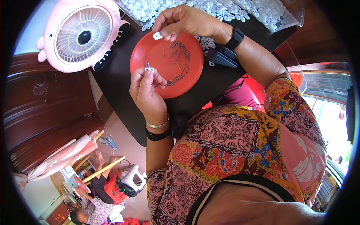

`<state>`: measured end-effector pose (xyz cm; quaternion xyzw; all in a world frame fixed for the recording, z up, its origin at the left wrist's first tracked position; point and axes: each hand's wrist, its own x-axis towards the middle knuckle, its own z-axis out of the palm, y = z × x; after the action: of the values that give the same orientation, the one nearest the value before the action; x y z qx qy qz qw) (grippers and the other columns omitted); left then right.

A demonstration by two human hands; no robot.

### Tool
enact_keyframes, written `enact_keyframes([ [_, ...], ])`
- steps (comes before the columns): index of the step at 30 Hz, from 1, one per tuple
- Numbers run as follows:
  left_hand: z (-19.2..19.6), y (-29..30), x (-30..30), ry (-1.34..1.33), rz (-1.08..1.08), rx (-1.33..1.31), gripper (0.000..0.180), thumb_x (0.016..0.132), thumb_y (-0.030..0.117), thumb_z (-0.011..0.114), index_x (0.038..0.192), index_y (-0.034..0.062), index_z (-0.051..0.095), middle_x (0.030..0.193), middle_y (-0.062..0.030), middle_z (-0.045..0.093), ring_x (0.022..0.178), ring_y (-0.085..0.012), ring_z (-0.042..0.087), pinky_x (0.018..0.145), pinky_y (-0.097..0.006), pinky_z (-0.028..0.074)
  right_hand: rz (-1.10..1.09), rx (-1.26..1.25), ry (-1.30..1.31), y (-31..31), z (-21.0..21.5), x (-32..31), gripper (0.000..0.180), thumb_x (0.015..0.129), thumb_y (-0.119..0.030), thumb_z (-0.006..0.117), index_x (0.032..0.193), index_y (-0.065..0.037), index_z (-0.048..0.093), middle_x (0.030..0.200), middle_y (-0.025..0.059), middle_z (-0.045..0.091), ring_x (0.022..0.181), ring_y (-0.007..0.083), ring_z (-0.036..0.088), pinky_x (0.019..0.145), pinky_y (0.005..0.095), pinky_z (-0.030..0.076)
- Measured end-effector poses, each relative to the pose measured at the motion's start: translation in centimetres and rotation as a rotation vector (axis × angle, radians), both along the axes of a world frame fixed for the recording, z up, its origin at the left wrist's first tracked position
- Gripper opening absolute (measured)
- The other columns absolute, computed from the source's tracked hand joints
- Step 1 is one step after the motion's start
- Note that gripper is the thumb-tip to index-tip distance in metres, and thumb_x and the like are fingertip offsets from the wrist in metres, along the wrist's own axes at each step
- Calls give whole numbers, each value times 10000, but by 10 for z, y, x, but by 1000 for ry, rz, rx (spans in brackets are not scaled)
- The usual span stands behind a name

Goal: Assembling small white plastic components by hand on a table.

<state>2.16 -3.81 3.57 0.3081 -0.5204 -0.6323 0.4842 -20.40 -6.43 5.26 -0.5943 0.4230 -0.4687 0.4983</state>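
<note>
Okay, two bare hands over a red plate (187, 80) at upper centre of the frame. Left hand (146, 93) sits at the plate's left edge, fingers pinched closed on a small white plastic piece with a metal bit (149, 68), held up at the fingertips, just above the plate rim. Right hand (187, 20) comes in from the upper right, thumb and forefinger closed on a second small white piece (157, 36), which sticks out to the lower left of the fingertips. The two pieces are near but apart: the right-hand one lies up and slightly right of the left-hand one, so the gap between them runs mostly vertical in the frame. Long axis of the right piece looks roughly horizontal; the left one is too small to tell. Both hands look about equally near that gap.

On the plate: thin metal pins (180, 60) strewn in a loose arc along its right side, a few loose near the middle. Plate rests on a dark table (116, 75). Heap of white plastic parts (225, 9) along the top of the frame, some in a clear tray. Pink fan (80, 35) at upper left. Black wristbands on both wrists, gold bangle on the left. Another person sits on the floor at lower left.
</note>
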Motion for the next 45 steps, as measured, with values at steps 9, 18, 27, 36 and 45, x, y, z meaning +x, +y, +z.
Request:
enact_keyframes([
  [9,-1,0,0,-23,32,-34,134,928,112,480,910,1,551,773,-91,616,635,-151,584,549,-227,415,82,-8,77,20,5,32,167,878,-61,629,1037,-20,663,883,15,675,790,48,596,720,206,487],
  [18,-5,-7,5,101,-77,39,177,938,150,443,917,-4,527,789,-120,618,656,-183,592,585,-257,443,236,-2,24,21,1,41,182,863,-47,646,1039,-1,653,896,25,668,850,91,608,801,246,485],
  [27,-1,-4,3,97,-84,55,163,933,145,449,889,7,523,731,-92,582,617,-165,564,551,-244,422,94,47,98,17,-5,41,189,884,-150,650,1035,-36,650,869,-7,651,731,35,579,661,191,485],
  [36,-3,-1,2,-128,58,-40,141,914,128,496,825,20,511,638,-21,461,545,-108,470,487,-215,336,86,120,-100,19,-2,37,228,876,-170,662,1047,-21,648,861,-4,666,688,17,580,635,153,487],
  [45,-3,-1,1,-144,50,-10,135,895,118,503,808,17,523,615,-5,455,527,-87,450,489,-211,329,75,98,-40,19,-5,37,201,866,-187,679,1012,-48,672,831,-24,673,688,11,575,626,163,471],
])
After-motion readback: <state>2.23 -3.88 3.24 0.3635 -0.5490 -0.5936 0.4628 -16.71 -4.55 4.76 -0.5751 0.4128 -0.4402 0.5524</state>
